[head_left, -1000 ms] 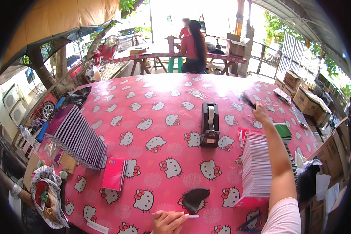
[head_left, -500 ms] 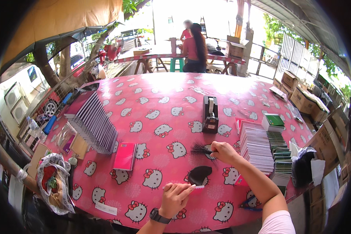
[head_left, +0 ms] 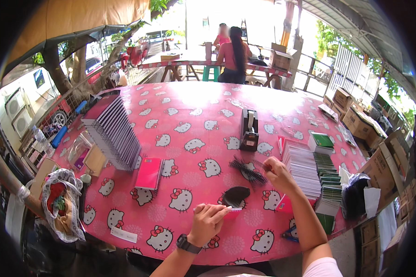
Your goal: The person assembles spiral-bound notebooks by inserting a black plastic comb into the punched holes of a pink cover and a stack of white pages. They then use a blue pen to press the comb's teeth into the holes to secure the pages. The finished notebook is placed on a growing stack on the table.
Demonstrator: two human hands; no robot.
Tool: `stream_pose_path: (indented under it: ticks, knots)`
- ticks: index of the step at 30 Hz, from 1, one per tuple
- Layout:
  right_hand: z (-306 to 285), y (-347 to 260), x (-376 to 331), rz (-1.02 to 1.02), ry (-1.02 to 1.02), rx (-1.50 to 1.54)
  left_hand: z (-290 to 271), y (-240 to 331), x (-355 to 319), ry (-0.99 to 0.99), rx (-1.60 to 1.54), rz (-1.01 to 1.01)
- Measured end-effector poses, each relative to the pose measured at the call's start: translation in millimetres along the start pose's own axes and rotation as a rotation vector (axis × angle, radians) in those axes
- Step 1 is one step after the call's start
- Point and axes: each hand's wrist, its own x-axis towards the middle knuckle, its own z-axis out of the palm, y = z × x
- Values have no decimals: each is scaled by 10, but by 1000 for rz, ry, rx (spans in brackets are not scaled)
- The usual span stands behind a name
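My left hand (head_left: pixel 209 222), a dark watch on its wrist, has its fingers closed over a pink notebook (head_left: pixel 233 213) seen nearly edge-on above the table. My right hand (head_left: pixel 278 173) is pinched at the right end of a loose pile of black spiral binding coils (head_left: pixel 246 170). A thin dark coil seems to run from its fingertips. Between the hands lies a black curved object (head_left: pixel 236 196), its kind unclear. To the left, a pink spiral notebook (head_left: pixel 148 173) lies flat.
A tall stack of spiral notebooks (head_left: pixel 112 134) stands at left. Beyond the coils is a black tape dispenser (head_left: pixel 249 131). Rows of pink booklets (head_left: pixel 300 166) and green booklets (head_left: pixel 327 180) line the right. A plastic bag (head_left: pixel 62 205) sits at the left edge. Two people are at a far table.
My right hand has shifted right, away from the middle of the coil pile, uncovering more coils. My left hand keeps hold of the pink notebook. The whole view has shifted slightly.
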Motion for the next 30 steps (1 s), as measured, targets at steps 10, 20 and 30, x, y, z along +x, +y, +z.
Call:
stream_pose_path:
  ticks: [10,20,30]
  knots:
    - [257,-132,-810,146,-191,595,5,-32,391,-180,-144,102]
    - [444,-249,-925,-63,-41,338,76,-26,325,-175,-147,55]
    - [389,-179,-1046,45,4,336,155,6,291,-136,-111,-6]
